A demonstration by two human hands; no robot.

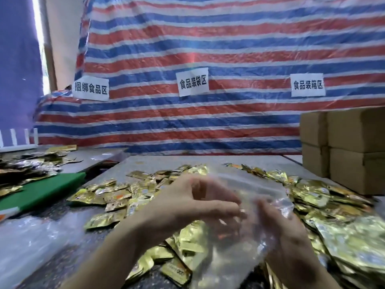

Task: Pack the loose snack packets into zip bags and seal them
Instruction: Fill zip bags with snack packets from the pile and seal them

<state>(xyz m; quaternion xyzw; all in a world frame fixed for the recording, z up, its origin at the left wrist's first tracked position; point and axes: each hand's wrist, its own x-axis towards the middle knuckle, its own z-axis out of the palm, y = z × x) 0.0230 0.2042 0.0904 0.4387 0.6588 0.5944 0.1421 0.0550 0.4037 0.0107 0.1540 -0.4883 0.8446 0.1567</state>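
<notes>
A clear zip bag point(245, 184) hangs in front of me over a heap of gold snack packets point(129, 195) spread across the grey table point(150, 161). My left hand point(195, 201) pinches the bag's near wall with thumb and fingers. Under the plastic, my right hand point(285, 232) grips the bag's lower right side. Some packets show blurred through the bag. A thick pile of gold packets point(350, 240) lies at the right.
Stacked cardboard boxes point(352, 149) stand at the right rear. A green board point(41, 190) and more packets point(27, 165) lie at the left. Clear plastic bags point(27, 243) lie at the near left. A striped tarp point(208, 49) with paper labels forms the backdrop.
</notes>
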